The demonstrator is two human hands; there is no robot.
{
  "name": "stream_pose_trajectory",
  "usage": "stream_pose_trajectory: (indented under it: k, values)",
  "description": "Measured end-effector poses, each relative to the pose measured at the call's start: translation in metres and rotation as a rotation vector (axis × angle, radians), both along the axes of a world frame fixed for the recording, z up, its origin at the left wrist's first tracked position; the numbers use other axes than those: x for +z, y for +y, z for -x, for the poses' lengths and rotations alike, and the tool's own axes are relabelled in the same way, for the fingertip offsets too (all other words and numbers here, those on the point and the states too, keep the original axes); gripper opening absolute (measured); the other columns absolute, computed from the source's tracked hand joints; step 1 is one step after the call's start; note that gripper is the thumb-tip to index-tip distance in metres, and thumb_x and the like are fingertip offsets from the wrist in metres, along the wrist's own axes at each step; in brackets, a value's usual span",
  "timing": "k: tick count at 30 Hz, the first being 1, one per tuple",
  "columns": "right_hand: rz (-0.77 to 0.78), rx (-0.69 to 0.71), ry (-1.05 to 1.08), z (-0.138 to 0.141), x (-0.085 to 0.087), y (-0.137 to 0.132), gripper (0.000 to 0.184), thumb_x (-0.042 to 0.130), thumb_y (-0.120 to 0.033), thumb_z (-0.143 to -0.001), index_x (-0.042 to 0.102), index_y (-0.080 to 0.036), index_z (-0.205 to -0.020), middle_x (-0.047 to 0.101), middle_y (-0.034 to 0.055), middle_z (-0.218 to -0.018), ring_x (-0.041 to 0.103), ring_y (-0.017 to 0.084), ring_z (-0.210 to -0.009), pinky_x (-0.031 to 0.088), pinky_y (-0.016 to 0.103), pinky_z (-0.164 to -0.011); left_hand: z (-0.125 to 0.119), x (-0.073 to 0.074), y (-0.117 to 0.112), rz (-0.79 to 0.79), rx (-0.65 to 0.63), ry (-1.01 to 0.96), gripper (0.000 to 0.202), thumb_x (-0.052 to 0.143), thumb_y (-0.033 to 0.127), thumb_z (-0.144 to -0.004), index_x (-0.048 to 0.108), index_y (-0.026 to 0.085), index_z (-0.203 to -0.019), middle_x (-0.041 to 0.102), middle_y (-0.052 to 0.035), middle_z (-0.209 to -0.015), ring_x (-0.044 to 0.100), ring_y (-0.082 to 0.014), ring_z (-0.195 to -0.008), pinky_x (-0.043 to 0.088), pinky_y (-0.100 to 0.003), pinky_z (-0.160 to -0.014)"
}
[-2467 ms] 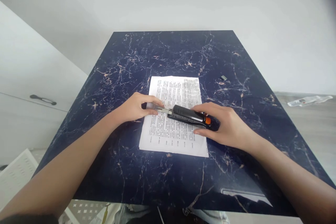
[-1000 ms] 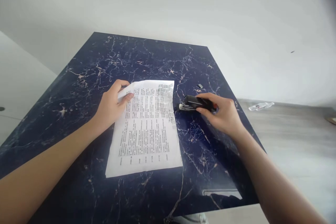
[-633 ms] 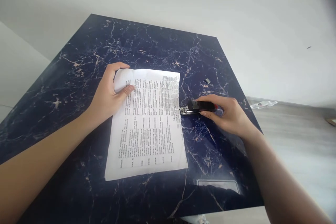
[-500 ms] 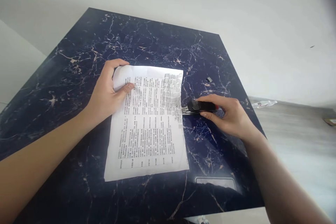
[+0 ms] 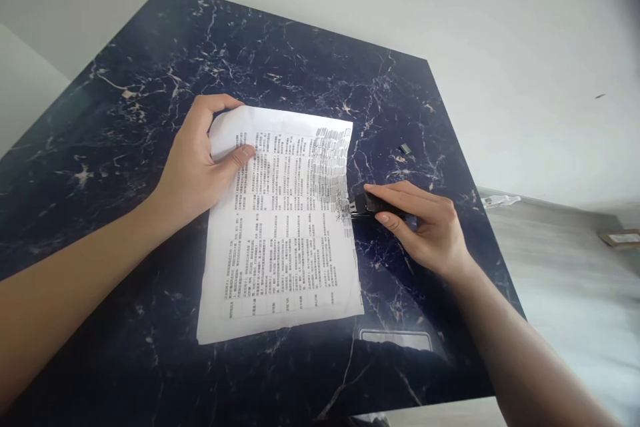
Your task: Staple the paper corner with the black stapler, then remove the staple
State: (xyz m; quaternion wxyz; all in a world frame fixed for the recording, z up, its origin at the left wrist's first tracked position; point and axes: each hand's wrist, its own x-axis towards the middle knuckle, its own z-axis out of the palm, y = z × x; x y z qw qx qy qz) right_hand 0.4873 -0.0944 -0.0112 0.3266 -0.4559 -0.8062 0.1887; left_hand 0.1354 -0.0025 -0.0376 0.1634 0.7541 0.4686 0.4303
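Note:
A printed sheet of paper (image 5: 285,227) lies on a dark blue marbled table (image 5: 125,120). My left hand (image 5: 200,160) pinches the sheet's upper left corner, thumb on top and fingers curled round the edge, so that corner lifts. My right hand (image 5: 425,227) is wrapped round a black stapler (image 5: 363,204), mostly hidden under the fingers. The stapler's front end touches the paper's right edge about midway up.
A small metal strip of staples (image 5: 405,149) lies on the table beyond my right hand. A clear plastic object (image 5: 497,200) and a small flat brown object (image 5: 619,237) lie on the grey floor at right. A white wall runs behind the table.
The stapler left the middle of the sheet, went to the right, then came back to touch the paper's right edge. My left hand shifted to the upper left corner and lifted it.

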Motion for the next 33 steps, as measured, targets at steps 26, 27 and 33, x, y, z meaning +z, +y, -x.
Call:
stream_pose_trajectory:
  k: [26, 27, 33]
  values:
    - [-0.072, 0.017, -0.166, 0.015, 0.001, -0.004, 0.039, 0.063, -0.022, -0.101, 0.07, -0.03, -0.138, 0.074, 0.0076, -0.12, 0.071, 0.028, -0.101, 0.057, 0.049, -0.089, -0.005, 0.009, -0.005, 0.031, 0.03, 0.023, 0.051, 0.078, 0.014, -0.088, 0.055, 0.019, -0.133, 0.061, -0.0072, -0.129, 0.063, -0.0256, -0.113, 0.059, -0.045, -0.095]
    - [-0.079, 0.011, -0.183, 0.016, 0.001, -0.005, 0.04, 0.063, -0.021, -0.1, 0.07, -0.031, -0.138, 0.074, 0.0074, -0.12, 0.07, 0.028, -0.101, 0.056, 0.048, -0.088, -0.005, 0.009, -0.005, 0.035, 0.03, 0.026, 0.051, 0.078, 0.014, -0.088, 0.054, 0.019, -0.133, 0.061, -0.007, -0.129, 0.063, -0.0254, -0.113, 0.059, -0.044, -0.095]
    - [-0.123, -0.046, -0.443, 0.029, -0.001, -0.011, 0.046, 0.058, -0.01, -0.099, 0.068, -0.032, -0.139, 0.075, 0.0064, -0.115, 0.067, 0.029, -0.1, 0.048, 0.05, -0.09, -0.006, 0.009, -0.006, 0.04, 0.027, 0.022, 0.05, 0.078, 0.014, -0.089, 0.054, 0.019, -0.133, 0.06, -0.0061, -0.131, 0.062, -0.0256, -0.117, 0.055, -0.046, -0.102]
